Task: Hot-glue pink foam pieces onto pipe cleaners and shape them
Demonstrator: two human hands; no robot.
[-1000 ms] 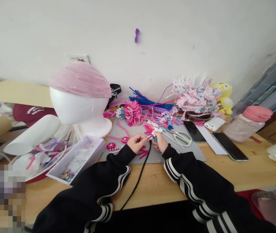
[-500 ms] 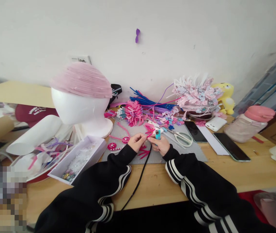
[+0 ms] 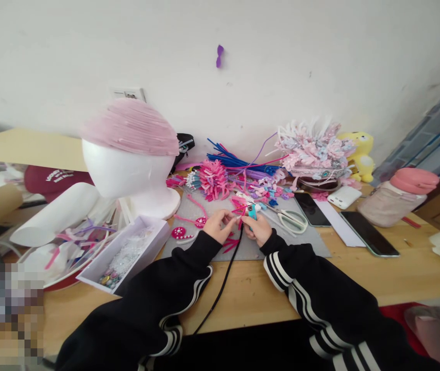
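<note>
My left hand (image 3: 219,225) is closed, thumb and forefinger together at a short pink pipe cleaner piece (image 3: 239,209). Close beside it, my right hand (image 3: 258,230) is wrapped round a teal lighter (image 3: 251,211) held upright; its fingertips meet the left ones at the pink piece. No flame shows. Several cut pink pieces (image 3: 231,244) lie on the grey cutting mat (image 3: 251,251) under the hands. Scissors with pale handles (image 3: 294,221) rest just right of the right hand. A black cord (image 3: 223,283) runs down from between the hands past the table edge.
Left stand a white mannequin head (image 3: 127,170) with a pink cap and a white box (image 3: 127,252) of beads. Behind lie blue pipe cleaners (image 3: 239,159) and a pink fluffy flower (image 3: 214,179). Right are a decorated headpiece (image 3: 315,149), phones (image 3: 370,234) and a pink-lidded bottle (image 3: 395,198).
My left hand has shifted slightly right, closer to my right hand. The right hand and lighter have moved only a little, the lighter tilting slightly.
</note>
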